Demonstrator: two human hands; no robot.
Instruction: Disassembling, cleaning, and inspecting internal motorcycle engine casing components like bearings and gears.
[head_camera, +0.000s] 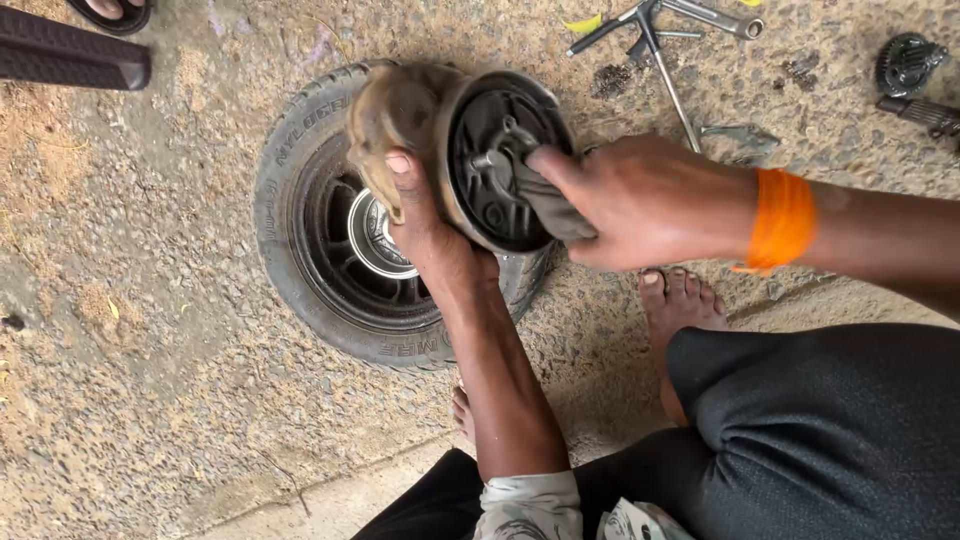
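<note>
From the head view I see my left hand (425, 215) gripping a round, dirt-caked brake drum plate (495, 160), fingers curled around its rim and back, so most of them are hidden behind the metal; only the thumb shows clearly on the near edge. The plate is held tilted on edge above a small tyre and wheel (340, 240) that lies flat on the gravel floor (150, 300). My right hand (640, 205), with an orange band (782, 220) at the wrist, presses a grey rag (550, 205) into the plate's open face; the fingers are closed down on the cloth, their tips buried in it. The plate's inner parts are dark and greasy, and I cannot make out their detail. My left hand and the plate cover part of the wheel's hub. Beyond the hands lie metal tools (660, 30), partly cut off by the upper edge, and a gear-like part (905, 65) at the right corner. My bare foot (680, 310) rests just beside the tyre.
</note>
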